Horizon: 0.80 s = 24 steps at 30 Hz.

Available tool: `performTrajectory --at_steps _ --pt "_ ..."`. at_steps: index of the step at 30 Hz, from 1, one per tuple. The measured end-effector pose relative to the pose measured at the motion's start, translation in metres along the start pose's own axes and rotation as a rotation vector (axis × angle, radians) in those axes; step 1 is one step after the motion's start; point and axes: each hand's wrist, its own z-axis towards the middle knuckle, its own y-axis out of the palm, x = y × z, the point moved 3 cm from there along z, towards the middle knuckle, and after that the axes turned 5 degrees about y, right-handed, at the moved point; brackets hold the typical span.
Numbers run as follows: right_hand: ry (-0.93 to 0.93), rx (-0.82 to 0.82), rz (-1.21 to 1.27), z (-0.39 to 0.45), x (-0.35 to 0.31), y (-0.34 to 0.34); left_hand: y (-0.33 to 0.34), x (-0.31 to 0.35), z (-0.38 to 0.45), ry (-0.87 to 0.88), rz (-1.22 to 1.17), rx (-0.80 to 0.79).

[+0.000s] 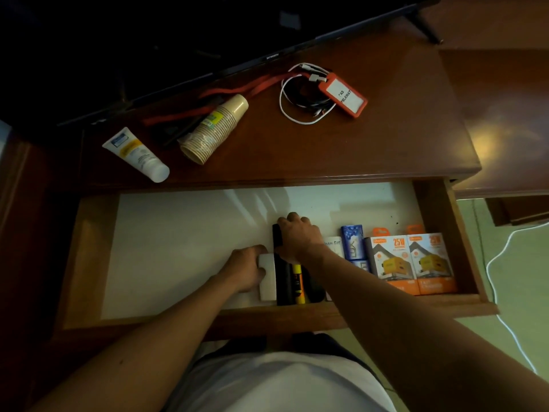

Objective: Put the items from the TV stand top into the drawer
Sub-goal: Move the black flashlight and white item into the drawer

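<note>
The drawer (89, 263) stands pulled out below the TV stand top (371, 144). Inside it, my left hand (245, 270) holds a small white box (267, 278) against a long black item (279, 263). My right hand (298, 236) grips the top of that black item. A yellow marker (298, 282) lies beside it. On the stand top remain a white tube (135, 154), a stack of paper cups (215, 129), a coiled white cable (300, 96) and an orange badge holder (343, 96) with a red lanyard (237, 92).
At the drawer's right sit two orange 25W charger boxes (410, 263), a blue box (352, 242) and a white card (332, 248). The drawer's left half shows its white liner. A TV (178, 40) stands at the back. A white cord (499, 263) trails on the floor.
</note>
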Motion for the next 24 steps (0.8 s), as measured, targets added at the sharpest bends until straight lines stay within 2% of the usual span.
performTrajectory --at_steps 15,24 --pt "0.026 0.026 0.060 -0.008 0.000 0.007 0.001 -0.001 0.001 0.000 0.105 -0.075" --pt "0.019 0.005 0.127 -0.015 -0.004 0.003 -0.012 -0.001 -0.006 0.040 0.182 -0.048"
